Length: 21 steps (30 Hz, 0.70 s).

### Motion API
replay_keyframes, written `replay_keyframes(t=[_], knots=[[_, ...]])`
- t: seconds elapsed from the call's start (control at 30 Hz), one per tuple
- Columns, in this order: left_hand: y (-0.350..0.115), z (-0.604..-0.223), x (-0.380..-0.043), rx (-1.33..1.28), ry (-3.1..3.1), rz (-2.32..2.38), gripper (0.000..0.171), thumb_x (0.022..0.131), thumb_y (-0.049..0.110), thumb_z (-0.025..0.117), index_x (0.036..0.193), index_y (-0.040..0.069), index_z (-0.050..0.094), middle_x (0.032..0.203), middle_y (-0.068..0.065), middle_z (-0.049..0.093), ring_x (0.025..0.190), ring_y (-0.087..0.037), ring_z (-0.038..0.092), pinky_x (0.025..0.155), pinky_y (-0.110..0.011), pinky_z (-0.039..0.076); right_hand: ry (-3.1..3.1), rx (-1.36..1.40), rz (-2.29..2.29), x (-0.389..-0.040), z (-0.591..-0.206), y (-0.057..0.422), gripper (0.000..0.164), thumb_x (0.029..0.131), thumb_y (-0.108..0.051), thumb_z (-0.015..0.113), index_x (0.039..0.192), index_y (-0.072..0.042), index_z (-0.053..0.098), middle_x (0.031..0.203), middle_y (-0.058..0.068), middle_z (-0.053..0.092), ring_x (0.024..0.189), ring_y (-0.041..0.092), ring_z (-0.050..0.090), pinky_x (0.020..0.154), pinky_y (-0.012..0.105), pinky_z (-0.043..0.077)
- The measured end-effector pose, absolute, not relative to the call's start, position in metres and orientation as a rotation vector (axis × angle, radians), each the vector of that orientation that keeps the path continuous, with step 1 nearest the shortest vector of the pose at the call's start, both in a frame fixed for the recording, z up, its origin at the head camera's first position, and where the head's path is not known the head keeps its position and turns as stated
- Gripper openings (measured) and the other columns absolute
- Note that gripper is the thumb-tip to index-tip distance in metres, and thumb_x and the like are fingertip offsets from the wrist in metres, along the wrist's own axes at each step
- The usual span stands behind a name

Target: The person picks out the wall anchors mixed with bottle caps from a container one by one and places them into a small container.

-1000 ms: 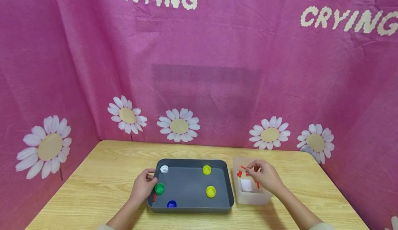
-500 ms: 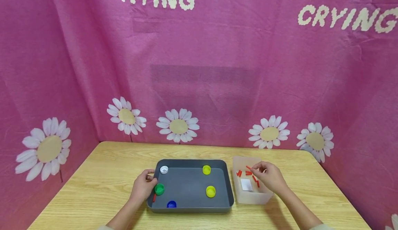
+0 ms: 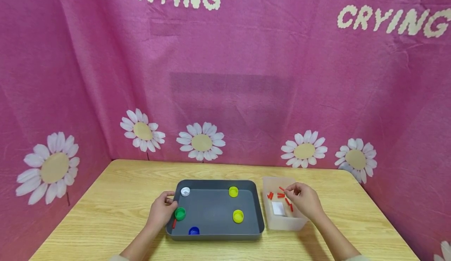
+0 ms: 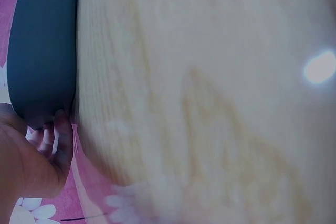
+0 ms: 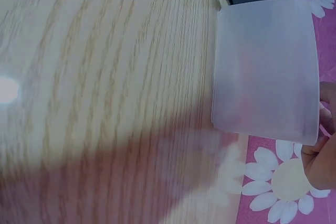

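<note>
My left hand (image 3: pixel 161 211) grips the left rim of a dark grey tray (image 3: pixel 208 208), thumb over the edge and fingers against the outer side. The left wrist view shows those fingers at the tray's wall. On the right, my right hand (image 3: pixel 307 201) pinches a short red stick (image 3: pixel 282 188) above a translucent plastic bin (image 3: pixel 286 224). Several more red sticks (image 3: pixel 280 195) lie in the bin beside a white square (image 3: pixel 278 208). In the right wrist view the bin's wall (image 5: pixel 265 66) hides its contents, and the hand is partly cut off.
Inside the tray are a white cap (image 3: pixel 185 191), a green cap (image 3: pixel 180 214), a blue cap (image 3: pixel 193 231) and two yellow caps (image 3: pixel 238 216). One red stick (image 3: pixel 174 223) lies below the green cap. A pink flowered cloth (image 3: pixel 239 108) hangs behind the wooden table (image 3: pixel 141 178).
My right hand has shifted slightly right over the bin with the red stick pinched, then stayed nearly still. My left hand keeps its grip on the tray.
</note>
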<state>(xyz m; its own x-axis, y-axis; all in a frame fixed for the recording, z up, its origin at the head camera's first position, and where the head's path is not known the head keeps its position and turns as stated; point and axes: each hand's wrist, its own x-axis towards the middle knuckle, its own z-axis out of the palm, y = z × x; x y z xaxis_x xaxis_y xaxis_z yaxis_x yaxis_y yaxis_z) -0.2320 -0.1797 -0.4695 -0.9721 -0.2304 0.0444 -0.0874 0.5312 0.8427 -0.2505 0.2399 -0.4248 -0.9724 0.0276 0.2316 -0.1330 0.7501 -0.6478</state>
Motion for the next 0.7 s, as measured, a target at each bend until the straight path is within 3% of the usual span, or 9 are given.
replay_keyframes(t=[0.7], knots=[[-0.1804, -0.4694, -0.2313, 0.256, -2.618, -1.428, 0.038, 0.083, 0.008, 0.056, 0.119, -0.003, 0.056, 0.086, -0.011, 0.060, 0.079, -0.020, 0.057, 0.064, -0.027, 0.044, -2.750, 0.091, 1.008, -0.2512, -0.4244, 0.2398, 0.017, 0.084, -0.022, 0.066, 0.089, -0.006, 0.068, 0.075, 0.003, 0.057, 0.066, 0.013, 0.045, 0.056, 0.024, 0.035]])
